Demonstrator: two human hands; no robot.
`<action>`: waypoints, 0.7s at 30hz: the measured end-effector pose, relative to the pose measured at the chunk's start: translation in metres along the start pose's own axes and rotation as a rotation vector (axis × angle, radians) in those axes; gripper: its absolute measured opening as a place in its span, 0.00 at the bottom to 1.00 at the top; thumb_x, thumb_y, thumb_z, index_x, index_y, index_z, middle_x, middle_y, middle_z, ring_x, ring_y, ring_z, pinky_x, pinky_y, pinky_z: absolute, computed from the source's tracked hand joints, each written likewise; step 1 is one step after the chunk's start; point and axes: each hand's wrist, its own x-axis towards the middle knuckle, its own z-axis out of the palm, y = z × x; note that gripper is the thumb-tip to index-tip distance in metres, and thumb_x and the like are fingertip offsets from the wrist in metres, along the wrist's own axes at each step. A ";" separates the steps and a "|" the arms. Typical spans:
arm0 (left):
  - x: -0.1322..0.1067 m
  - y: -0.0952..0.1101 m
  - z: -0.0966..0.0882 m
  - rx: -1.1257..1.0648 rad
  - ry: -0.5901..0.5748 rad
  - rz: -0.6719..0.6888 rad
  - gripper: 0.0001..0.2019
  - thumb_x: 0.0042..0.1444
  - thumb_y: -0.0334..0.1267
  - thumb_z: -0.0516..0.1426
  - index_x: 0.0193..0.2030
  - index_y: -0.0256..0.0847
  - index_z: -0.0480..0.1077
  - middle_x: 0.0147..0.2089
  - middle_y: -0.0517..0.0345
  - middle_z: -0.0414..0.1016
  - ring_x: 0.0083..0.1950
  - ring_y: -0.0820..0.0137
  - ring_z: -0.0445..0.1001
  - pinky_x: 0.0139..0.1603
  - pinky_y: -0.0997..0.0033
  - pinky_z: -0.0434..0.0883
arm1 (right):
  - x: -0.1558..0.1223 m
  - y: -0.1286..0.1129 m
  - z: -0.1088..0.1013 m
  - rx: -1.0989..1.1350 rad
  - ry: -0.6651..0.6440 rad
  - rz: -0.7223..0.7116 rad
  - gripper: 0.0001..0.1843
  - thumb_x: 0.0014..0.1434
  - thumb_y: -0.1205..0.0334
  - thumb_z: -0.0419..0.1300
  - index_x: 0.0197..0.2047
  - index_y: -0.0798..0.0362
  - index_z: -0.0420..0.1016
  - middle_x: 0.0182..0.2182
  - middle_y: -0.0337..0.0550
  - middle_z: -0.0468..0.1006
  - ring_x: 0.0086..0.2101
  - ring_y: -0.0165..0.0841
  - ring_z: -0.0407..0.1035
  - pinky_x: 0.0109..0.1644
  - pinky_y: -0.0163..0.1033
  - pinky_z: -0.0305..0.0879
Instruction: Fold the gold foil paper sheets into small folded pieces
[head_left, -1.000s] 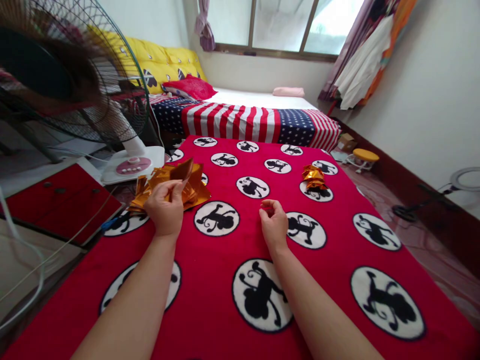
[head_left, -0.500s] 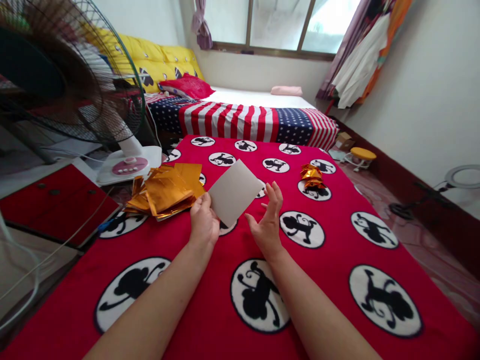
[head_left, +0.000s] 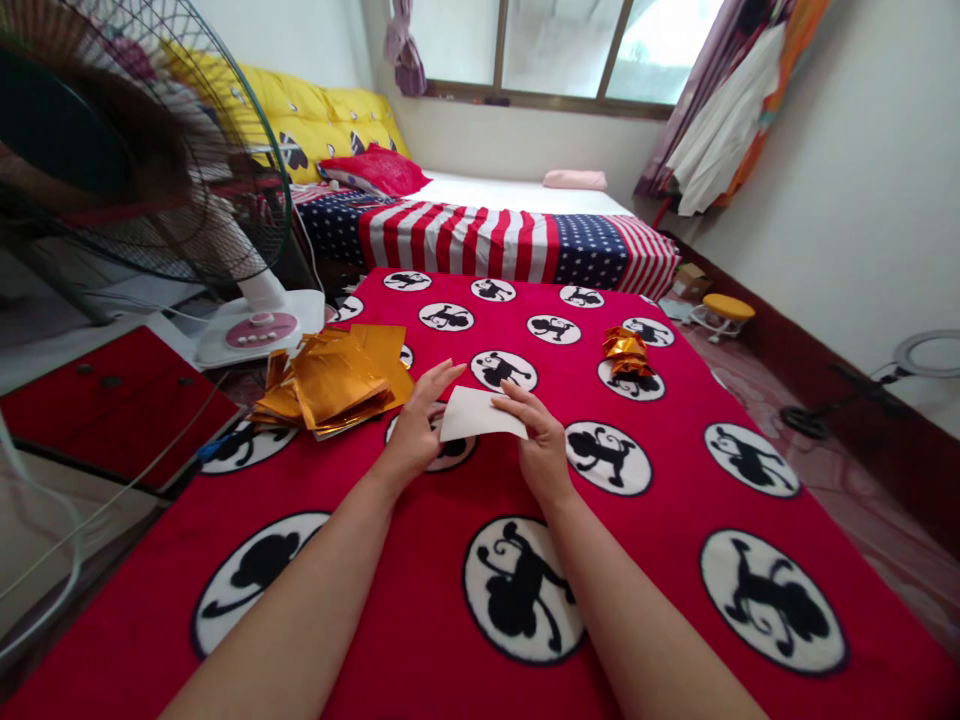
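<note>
A pale sheet of paper (head_left: 480,413) is held up above the red cloth, bowed in the middle. My left hand (head_left: 421,425) holds its left edge, with the fingers reaching past the sheet. At the right side, my right hand (head_left: 538,430) grips the paper, fingers lying over its upper face. The right thumb is hidden. Just left of my left hand lies a loose pile of gold foil sheets (head_left: 337,380). Farther off to the right sits a small bundle of folded gold foil (head_left: 625,352).
The red cloth (head_left: 420,620) with monkey prints covers the surface before me. A standing fan (head_left: 259,290) is at the left, beside a red-fronted cabinet (head_left: 112,400). A bed (head_left: 465,240) stands beyond. On the right floor are a yellow stool (head_left: 726,307) and a ring-light stand (head_left: 847,395).
My right hand has moved onto the paper and taken hold of it. The sheet has tipped from facing me to nearly flat and now bends. The left hand has shifted its hold.
</note>
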 end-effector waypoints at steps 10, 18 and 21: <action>-0.002 -0.011 -0.013 0.393 -0.239 0.238 0.15 0.41 0.35 0.69 0.39 0.47 0.82 0.53 0.47 0.77 0.58 0.55 0.71 0.62 0.53 0.66 | -0.002 0.004 -0.010 -0.259 -0.050 -0.022 0.12 0.50 0.69 0.65 0.37 0.44 0.83 0.49 0.44 0.78 0.51 0.40 0.69 0.58 0.50 0.64; 0.000 -0.017 -0.008 0.434 -0.242 0.231 0.09 0.51 0.41 0.64 0.38 0.43 0.81 0.43 0.49 0.81 0.48 0.61 0.76 0.54 0.61 0.71 | -0.003 0.005 -0.020 -0.395 -0.134 0.025 0.05 0.54 0.63 0.64 0.29 0.49 0.81 0.46 0.47 0.77 0.48 0.40 0.70 0.56 0.49 0.64; 0.000 -0.017 -0.006 0.468 -0.240 0.168 0.11 0.55 0.45 0.62 0.38 0.41 0.81 0.47 0.48 0.80 0.50 0.60 0.75 0.54 0.60 0.70 | -0.002 0.008 -0.018 -0.446 -0.065 0.051 0.06 0.53 0.63 0.63 0.25 0.51 0.78 0.47 0.50 0.75 0.47 0.40 0.70 0.55 0.47 0.66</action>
